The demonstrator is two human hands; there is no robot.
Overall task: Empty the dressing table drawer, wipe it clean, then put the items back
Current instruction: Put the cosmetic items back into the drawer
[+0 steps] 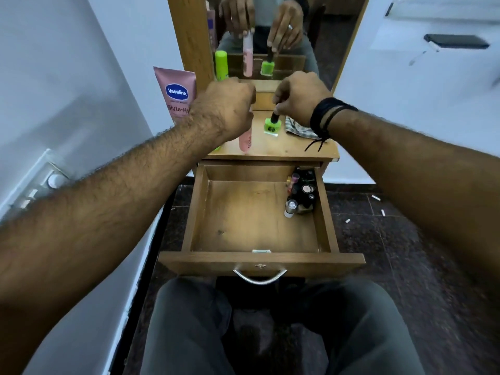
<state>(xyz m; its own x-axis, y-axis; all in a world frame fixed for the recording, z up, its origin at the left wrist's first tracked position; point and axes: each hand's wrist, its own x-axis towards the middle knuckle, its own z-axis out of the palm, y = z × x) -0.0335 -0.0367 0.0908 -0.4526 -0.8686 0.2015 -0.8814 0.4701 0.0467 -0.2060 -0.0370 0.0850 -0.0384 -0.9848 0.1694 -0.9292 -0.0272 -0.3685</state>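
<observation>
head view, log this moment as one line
left hand: grips pink tube | right hand: pinches black cap of green nail polish bottle on tabletop | wooden drawer: open, small cosmetics left in its far right corner

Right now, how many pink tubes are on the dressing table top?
2. The Vaseline tube stands at the back left. The slimmer pink tube is in the left hand's grip. The arms may hide more.

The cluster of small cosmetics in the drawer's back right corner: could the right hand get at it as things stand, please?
Probably yes, once freed: the drawer is pulled open with nothing over the cosmetics, but the right hand currently pinches the green nail polish bottle by its cap.
</observation>
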